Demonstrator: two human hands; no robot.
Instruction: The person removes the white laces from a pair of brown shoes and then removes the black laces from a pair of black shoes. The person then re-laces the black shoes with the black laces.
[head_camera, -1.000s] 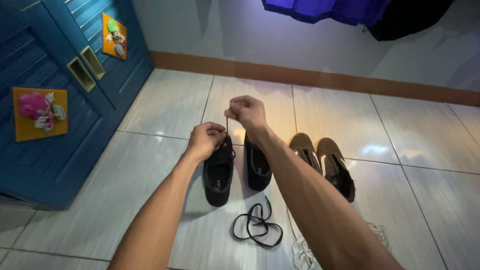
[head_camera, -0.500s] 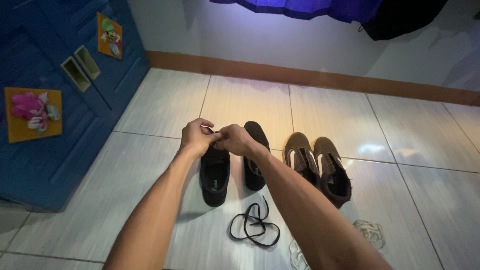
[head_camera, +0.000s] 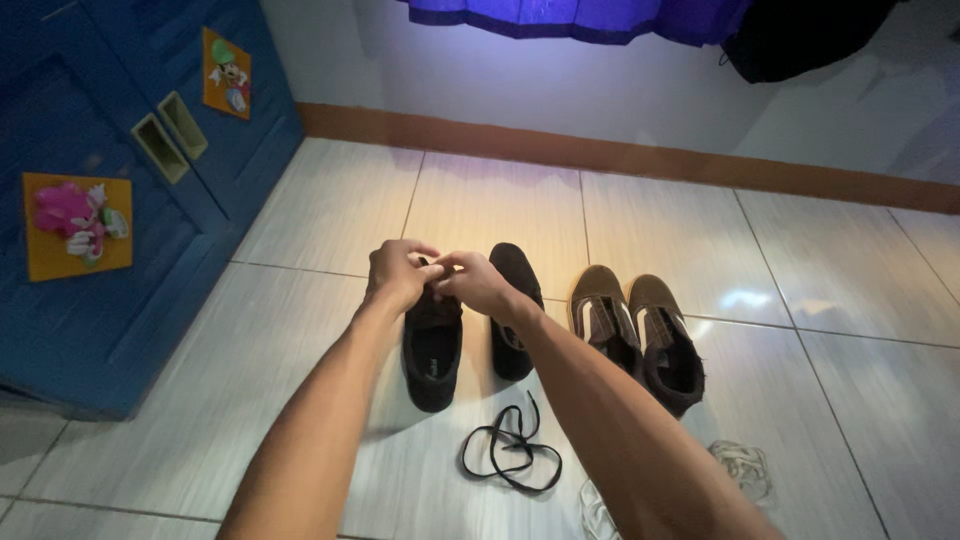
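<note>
Black fabric forms the left-hand shoe (head_camera: 432, 350) of a dark pair standing on the pale tiled floor (head_camera: 330, 210), toe pointing away from the viewer; its front part is covered by both hands. The left hand (head_camera: 398, 274) rests on the toe end with fingers curled, and the right hand (head_camera: 472, 281) meets it from the other side, thumb and fingers pinched together. Both appear closed on a small dark item at the shoe's lacing area, probably a lace end, but it is too small and too shadowed to identify. The second black shoe (head_camera: 514, 300) stands just beside the first, its middle partly hidden by the right forearm. A loose black lace (head_camera: 511, 455) lies coiled on the floor nearer the viewer, apart from both shoes. To the right, a pair of brown shoes (head_camera: 637, 335) stands side by side; their lacing is hard to make out. A pale tangled lace (head_camera: 743, 465) lies near the lower edge, partly concealed by the right forearm and cut off by the frame. A blue cabinet (head_camera: 120, 250) with recessed handles and coloured stickers occupies the left, cut off by the edge. Blue and dark cloth (head_camera: 580, 15) hangs at the top, only its hem visible.
</note>
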